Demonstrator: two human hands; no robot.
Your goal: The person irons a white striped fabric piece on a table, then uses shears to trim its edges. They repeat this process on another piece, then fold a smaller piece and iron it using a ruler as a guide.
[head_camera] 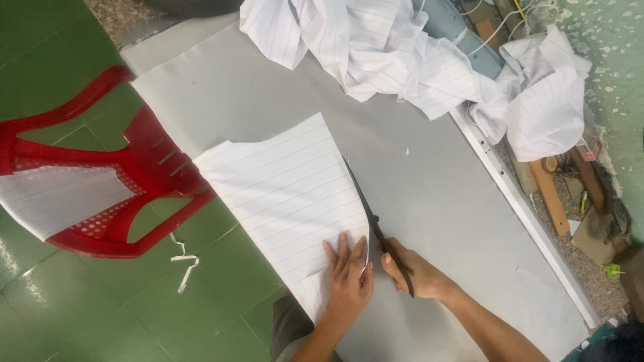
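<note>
Two hands work nearest: the left hand (pixel 349 278) lies flat, fingers spread, on a white pinstriped fabric panel (pixel 285 191) on the grey tabletop (pixel 429 181). Right hand (pixel 409 268) fingers grip long black scissors (pixel 367 211), blades pointing away up-left along the panel's edge.

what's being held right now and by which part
The right hand holds black scissors by the handles. The left hand only presses flat on the striped fabric.

I see 1 flat panel of white pinstriped fabric (pixel 285 194) lying on the grey table, its near end overhanging the edge. Along its right edge lie dark scissors (pixel 376 224), blades pointing away.
</note>
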